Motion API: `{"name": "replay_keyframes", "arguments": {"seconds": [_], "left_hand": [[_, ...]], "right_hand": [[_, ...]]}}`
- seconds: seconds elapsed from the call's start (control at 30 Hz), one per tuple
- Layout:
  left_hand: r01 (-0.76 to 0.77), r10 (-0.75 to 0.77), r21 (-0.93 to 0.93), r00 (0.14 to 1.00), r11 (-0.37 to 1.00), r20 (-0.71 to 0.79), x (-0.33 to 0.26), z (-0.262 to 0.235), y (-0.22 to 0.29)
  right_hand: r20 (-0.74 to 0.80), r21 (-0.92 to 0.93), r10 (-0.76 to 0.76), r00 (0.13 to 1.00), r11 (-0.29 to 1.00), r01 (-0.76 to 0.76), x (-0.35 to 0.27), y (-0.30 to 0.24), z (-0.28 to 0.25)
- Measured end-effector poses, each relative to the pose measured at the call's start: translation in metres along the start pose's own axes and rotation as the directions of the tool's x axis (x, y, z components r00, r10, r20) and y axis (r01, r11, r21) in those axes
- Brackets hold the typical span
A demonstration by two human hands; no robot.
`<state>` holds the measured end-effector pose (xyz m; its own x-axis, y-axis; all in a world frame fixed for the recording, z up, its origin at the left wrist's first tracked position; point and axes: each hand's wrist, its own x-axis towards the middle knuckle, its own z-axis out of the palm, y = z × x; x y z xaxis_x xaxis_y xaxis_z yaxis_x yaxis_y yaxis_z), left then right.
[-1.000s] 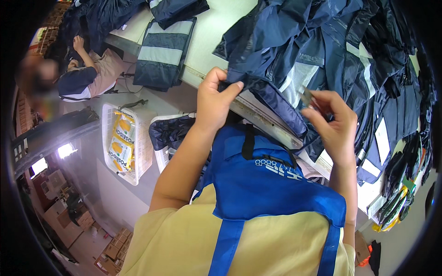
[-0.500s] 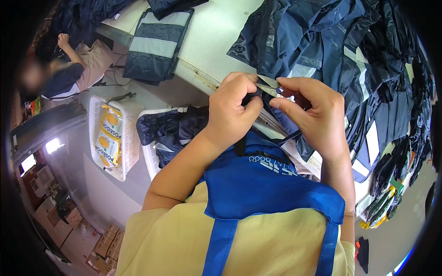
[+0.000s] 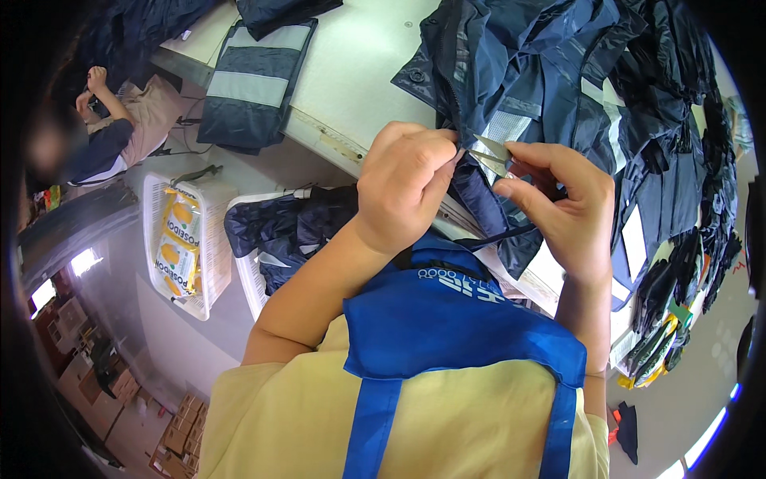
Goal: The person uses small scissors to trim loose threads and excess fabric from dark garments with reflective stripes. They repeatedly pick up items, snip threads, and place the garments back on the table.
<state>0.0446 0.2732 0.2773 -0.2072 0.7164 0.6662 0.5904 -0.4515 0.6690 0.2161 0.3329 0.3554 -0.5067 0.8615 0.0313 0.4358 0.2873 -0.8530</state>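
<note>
A navy jacket [image 3: 511, 104] with grey reflective strips lies crumpled on the pale table [image 3: 359, 72], one hem hanging over the table's near edge. Small metal snips [image 3: 488, 152] sit at that hem, blades pointing left.

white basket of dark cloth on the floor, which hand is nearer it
Left. The left hand is just right of the white basket; the right hand lies farther right, beyond the thread snips.

A garment workshop: many dark navy reflective-striped jackets [image 3: 590, 96] lie on the long pale worktable [image 3: 351, 72], white plastic baskets [image 3: 209, 263] below it.
</note>
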Motion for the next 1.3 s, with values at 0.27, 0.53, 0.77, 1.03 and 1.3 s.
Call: {"name": "replay_keyframes", "arguments": {"seconds": [0.27,0.53,0.77,1.03,1.3], "left_hand": [[-0.112,0.110,0.033,0.993,0.993,0.040,0.005,0.001,-0.001],[-0.159,0.153,0.068,0.984,0.985,0.088,0.014,-0.003,0.004],[-0.236,0.226,0.092,0.969,0.967,0.104,0.017,0.001,0.011],[-0.274,0.253,0.133,0.954,0.952,0.159,0.021,-0.001,0.017],[-0.286,0.251,0.136,0.940,0.949,0.230,0.020,-0.002,0.021]], "right_hand": [[-0.029,-0.036,-0.070,0.997,0.997,0.069,-0.002,0.006,0.000],[-0.125,-0.082,-0.124,0.984,0.990,0.115,-0.007,0.011,-0.006],[-0.050,-0.185,-0.090,0.995,0.980,0.079,-0.014,-0.003,-0.014],[-0.094,-0.314,-0.085,0.992,0.948,0.052,-0.024,-0.013,-0.014],[-0.015,-0.424,-0.072,0.997,0.904,0.059,-0.027,-0.015,-0.019]]}}
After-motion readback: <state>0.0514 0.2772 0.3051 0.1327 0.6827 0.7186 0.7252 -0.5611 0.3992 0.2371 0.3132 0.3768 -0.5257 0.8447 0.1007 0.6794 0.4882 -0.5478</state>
